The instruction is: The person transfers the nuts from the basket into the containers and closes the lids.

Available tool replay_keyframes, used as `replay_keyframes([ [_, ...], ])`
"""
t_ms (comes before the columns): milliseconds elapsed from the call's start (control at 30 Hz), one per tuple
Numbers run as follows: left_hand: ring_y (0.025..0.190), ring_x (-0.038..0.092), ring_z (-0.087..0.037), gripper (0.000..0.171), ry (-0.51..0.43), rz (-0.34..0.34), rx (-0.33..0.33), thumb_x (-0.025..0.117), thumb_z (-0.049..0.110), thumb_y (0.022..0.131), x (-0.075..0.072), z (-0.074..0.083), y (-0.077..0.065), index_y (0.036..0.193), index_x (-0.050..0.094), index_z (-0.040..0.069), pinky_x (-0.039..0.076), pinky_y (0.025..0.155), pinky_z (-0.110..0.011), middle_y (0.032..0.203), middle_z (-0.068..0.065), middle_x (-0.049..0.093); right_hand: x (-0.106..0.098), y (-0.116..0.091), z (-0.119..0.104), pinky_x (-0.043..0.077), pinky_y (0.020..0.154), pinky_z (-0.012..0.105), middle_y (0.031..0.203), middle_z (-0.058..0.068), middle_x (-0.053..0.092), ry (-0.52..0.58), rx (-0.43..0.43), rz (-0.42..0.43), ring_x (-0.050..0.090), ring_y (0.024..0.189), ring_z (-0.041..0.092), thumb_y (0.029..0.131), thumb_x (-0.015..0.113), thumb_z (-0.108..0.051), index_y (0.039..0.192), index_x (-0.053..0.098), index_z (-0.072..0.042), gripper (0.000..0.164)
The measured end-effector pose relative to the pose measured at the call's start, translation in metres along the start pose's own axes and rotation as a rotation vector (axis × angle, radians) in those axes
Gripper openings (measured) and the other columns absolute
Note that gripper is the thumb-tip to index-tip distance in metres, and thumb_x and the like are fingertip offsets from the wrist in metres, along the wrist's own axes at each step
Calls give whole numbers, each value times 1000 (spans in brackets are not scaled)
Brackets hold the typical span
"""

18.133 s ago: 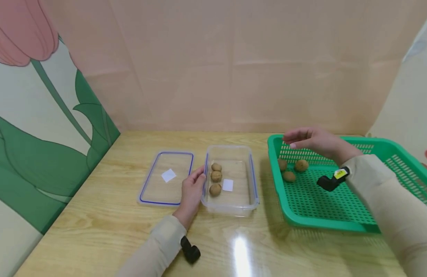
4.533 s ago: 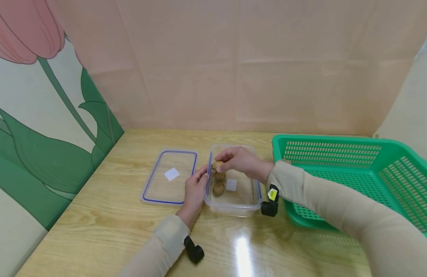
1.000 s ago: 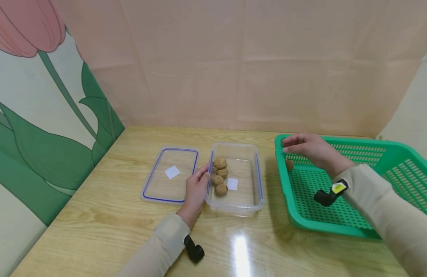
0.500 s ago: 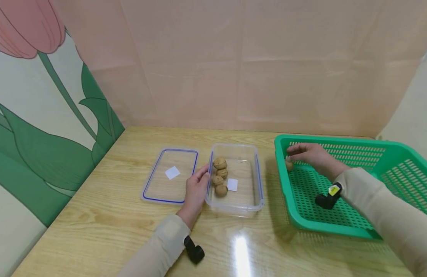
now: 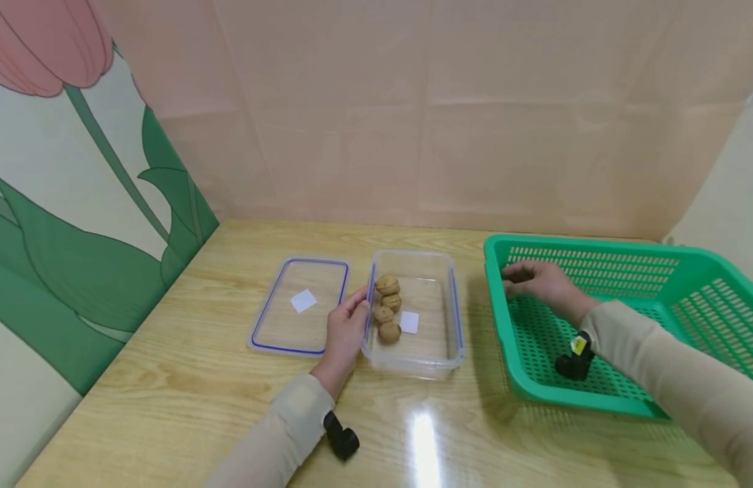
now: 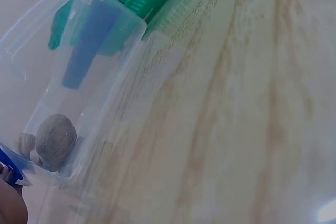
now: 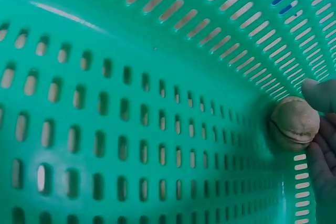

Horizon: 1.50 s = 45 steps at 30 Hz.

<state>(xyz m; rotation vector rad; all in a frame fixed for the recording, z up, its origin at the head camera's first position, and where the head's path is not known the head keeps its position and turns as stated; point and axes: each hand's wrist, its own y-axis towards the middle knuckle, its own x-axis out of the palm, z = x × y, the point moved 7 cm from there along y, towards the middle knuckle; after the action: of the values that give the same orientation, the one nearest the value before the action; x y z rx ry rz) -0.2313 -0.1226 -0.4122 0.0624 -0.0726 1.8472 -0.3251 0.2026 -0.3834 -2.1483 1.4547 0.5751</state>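
Note:
In the head view, my left hand (image 5: 346, 327) holds the left side of a clear plastic food container (image 5: 434, 359) with blue edging. Several walnuts (image 5: 388, 303) stand in a row along its left inner wall, next to a white square label (image 5: 409, 322). My right hand (image 5: 543, 285) reaches down into the left end of a green plastic basket (image 5: 586, 400). The right wrist view shows its thumb and fingers pinching a walnut (image 7: 295, 123) by the basket wall. That walnut is mostly hidden by the hand in the head view.
Left of the container lies its clear lid (image 5: 278, 332) with a blue seal and a white label. Everything stands on a wood-grain table (image 5: 187, 393). A brownish-pink sheet (image 5: 413, 135) hangs behind, and a wall with painted flowers (image 5: 71, 264) is at the left.
Walnuts have gone from the basket into the container since the oldest frame. Over the last second my right hand has lowered onto the walnut in the basket. The left hand keeps its hold.

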Motion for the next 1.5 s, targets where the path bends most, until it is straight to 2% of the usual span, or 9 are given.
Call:
replay_keyframes([
  [233,119,51,-23,32,5,7,2,51,8,91,1,-2,1,121,60,5,42,100,-33,124,-12,59,11,-2,5,49,83,40,121,25,51,-39,8,-46,50,107,32,89,59,-14,126,47,8,44],
  [367,119,52,-23,32,8,6,2,51,8,91,1,-2,2,121,61,5,43,99,-33,124,-11,59,12,-1,5,48,83,40,122,26,50,-41,4,-47,48,109,35,90,58,-13,127,46,8,45],
  [667,118,52,-23,32,12,3,-3,51,7,91,1,-3,4,121,60,5,43,99,-33,124,-11,59,9,-1,4,48,86,40,123,24,50,-61,26,-57,48,110,33,89,60,-17,127,47,6,47],
  [900,117,52,-24,31,13,22,6,51,7,91,0,-4,3,120,61,4,43,99,-33,124,-13,60,3,-1,-1,45,91,48,130,26,46,-58,28,-62,45,117,39,87,63,-22,131,45,4,54],
  [1067,118,52,-24,31,22,16,0,51,8,91,0,-5,2,120,61,5,42,100,-34,124,-12,60,-3,0,-3,44,92,50,128,25,47,-61,21,-45,44,117,39,86,64,-23,130,46,2,55],
  [1200,117,52,-24,32,18,16,2,51,7,90,0,4,-4,120,60,2,42,100,-35,124,-14,59,-5,-1,-8,44,92,51,128,25,48,-61,10,-45,46,116,38,85,65,-26,132,46,1,57],
  [1300,118,52,-24,32,20,21,2,51,6,90,0,5,-4,120,60,2,42,100,-35,124,-13,59,-8,-3,-13,44,92,51,128,25,49,-56,-3,-37,48,115,37,85,66,-30,133,45,1,60],
  [1367,117,52,-22,31,20,27,10,51,7,90,0,-2,0,120,61,4,42,100,-34,124,-12,60,-11,-3,-16,45,92,51,128,25,49,-53,-2,-26,48,115,37,85,66,-33,133,45,0,62],
  [1500,117,52,-22,31,18,29,3,51,7,91,0,-2,1,119,62,5,42,100,-34,123,-12,60,-17,-2,-17,44,93,52,128,24,50,-57,5,-3,51,113,35,84,65,-41,133,45,-2,66],
])
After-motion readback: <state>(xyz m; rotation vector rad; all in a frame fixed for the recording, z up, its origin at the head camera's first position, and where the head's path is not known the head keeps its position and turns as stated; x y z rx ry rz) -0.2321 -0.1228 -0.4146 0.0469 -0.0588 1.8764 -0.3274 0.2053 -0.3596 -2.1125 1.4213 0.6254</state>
